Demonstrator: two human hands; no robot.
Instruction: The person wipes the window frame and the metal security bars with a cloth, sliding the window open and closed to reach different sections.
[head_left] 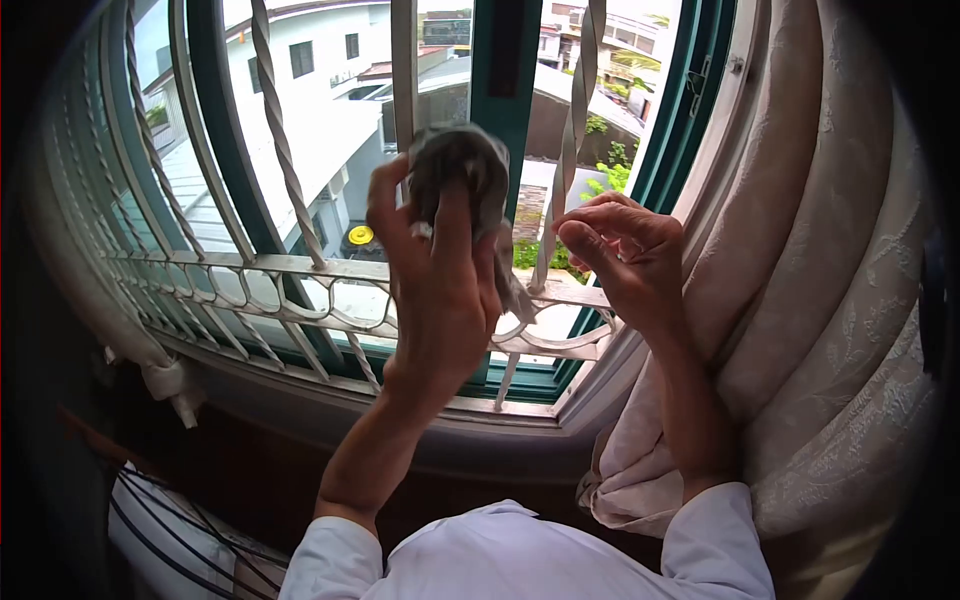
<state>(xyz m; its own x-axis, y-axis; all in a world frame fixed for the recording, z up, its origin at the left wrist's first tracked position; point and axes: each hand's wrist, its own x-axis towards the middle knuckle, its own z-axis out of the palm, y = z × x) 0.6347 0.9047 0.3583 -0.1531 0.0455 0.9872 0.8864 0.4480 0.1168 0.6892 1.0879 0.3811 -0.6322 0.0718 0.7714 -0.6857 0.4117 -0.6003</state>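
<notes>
My left hand [440, 270] is raised in front of the window grille, its fingers closed round a bunched grey cloth [488, 165]. A loose end of the cloth hangs down beside the wrist; the cloth's top is blurred. To the right, my right hand [630, 245] has curled fingers, with thumb and forefinger pinched at a twisted metal bar [582, 100] of the grille. The white window grille [350, 268] has upright bars, some twisted, and a band of curved metalwork across its lower part. Behind it stands the green window frame [500, 120].
A pale patterned curtain [800, 250] hangs close by my right arm. Another tied curtain [165, 375] is at the left. Dark cables [190, 520] run across the lower left. Outside the window are white buildings [320, 60], plants and a yellow-topped dark container [360, 236].
</notes>
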